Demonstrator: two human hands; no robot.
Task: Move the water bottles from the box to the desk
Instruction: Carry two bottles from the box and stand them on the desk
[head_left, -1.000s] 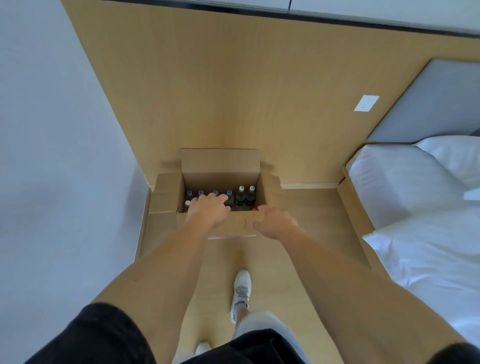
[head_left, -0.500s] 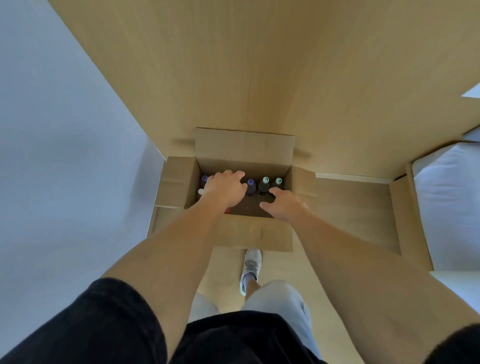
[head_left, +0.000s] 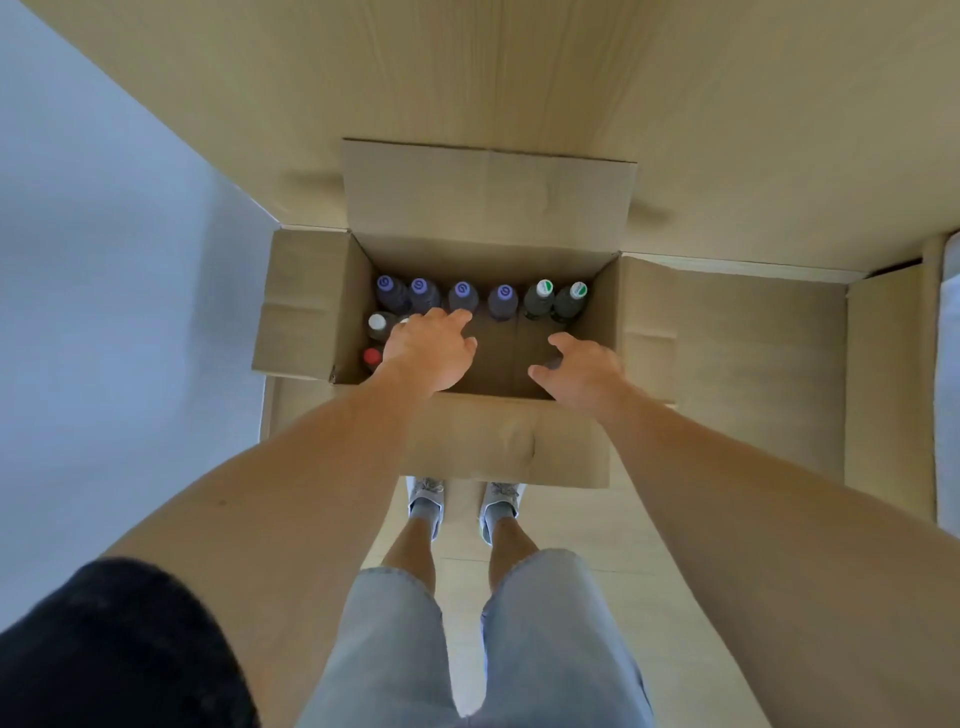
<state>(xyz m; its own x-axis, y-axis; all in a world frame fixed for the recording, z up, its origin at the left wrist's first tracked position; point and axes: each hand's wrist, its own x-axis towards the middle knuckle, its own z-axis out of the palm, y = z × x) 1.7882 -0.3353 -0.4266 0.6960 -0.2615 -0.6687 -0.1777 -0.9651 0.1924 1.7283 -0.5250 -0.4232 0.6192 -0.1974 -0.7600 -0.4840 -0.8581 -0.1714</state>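
The box (head_left: 483, 332) sits on the floor, its far flap up against the wood wall (head_left: 519, 78). All 4 flaps are folded out, so the top is wide open. The bottles stand along the far wall of the box: 4 w/ purple caps (head_left: 462, 296), then 2 w/ green-and-white caps (head_left: 543, 299) at the right end. A white-cap bottle (head_left: 377, 325) and a red-cap bottle (head_left: 372, 357) stand by the left wall. The near-right part of the box floor is bare.

The left hand (head_left: 431, 353) is inside the box, fingers out flat near the purple caps, gripping nothing. The right hand (head_left: 579, 369) is over the near-right part, fingers loosely bent, holding nothing.

Vs. 0.5 s ago: both hands are deeper in the box, the left no longer hides the bottles, and both shoes (head_left: 426, 493) now show by the near flap.
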